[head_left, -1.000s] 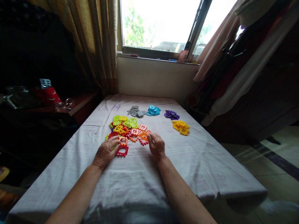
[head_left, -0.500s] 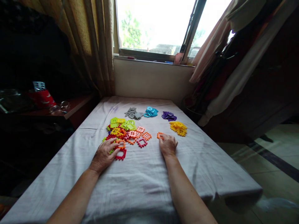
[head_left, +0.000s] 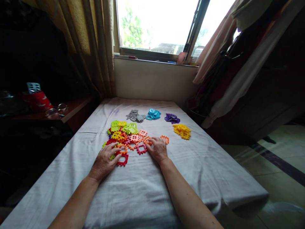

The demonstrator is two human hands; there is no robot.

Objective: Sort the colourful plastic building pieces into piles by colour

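My left hand (head_left: 104, 159) rests with fingers spread at the near left of a mixed pile, its fingertips by an orange square frame (head_left: 123, 149) and a red frame (head_left: 122, 160). My right hand (head_left: 157, 149) has its fingers on an orange piece (head_left: 147, 140) at the pile's right side. Just left of that hand lies a crimson frame (head_left: 141, 149), and beyond it a single orange piece (head_left: 165, 138) lies apart on the cloth. Lime pieces (head_left: 130, 128) and pink pieces (head_left: 136, 138) are also in the pile.
Separate heaps of grey (head_left: 135, 116), blue (head_left: 153, 114), purple (head_left: 172, 118) and yellow pieces (head_left: 182, 131) lie on the cloth-covered table (head_left: 190, 171). A side table at left bears glasses (head_left: 57, 110) and a red container (head_left: 39, 100). Clothes hang at right.
My right hand has moved left from the separate orange piece, which now lies uncovered, to an orange piece at the pile. The crimson frame has shifted slightly left. My left hand has barely moved.
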